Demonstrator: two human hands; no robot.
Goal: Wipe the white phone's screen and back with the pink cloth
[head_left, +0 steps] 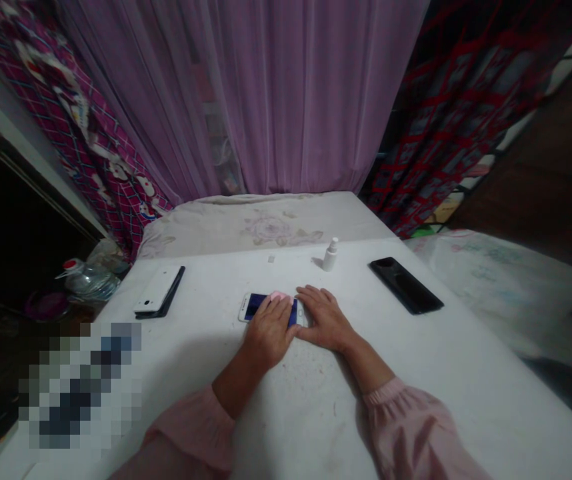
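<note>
A white smartphone [243, 311] with a lit blue screen lies flat on the white tabletop, in front of me. My left hand [269, 327] rests over the screen, its fingers pressing a pink cloth [282, 296] against the glass. Most of that cloth is hidden under the fingers. At the phone's right end, my right hand [323, 319] steadies it, the thumb at the near edge and the fingers reaching along the far side.
Beyond my right hand stands a small white spray bottle [331, 256]. A black phone [406, 285] lies to the right. On the left, a white phone [157, 291] sits on a dark one. A small grey square [271, 259] lies farther back. Purple curtains [306, 100] hang behind the table.
</note>
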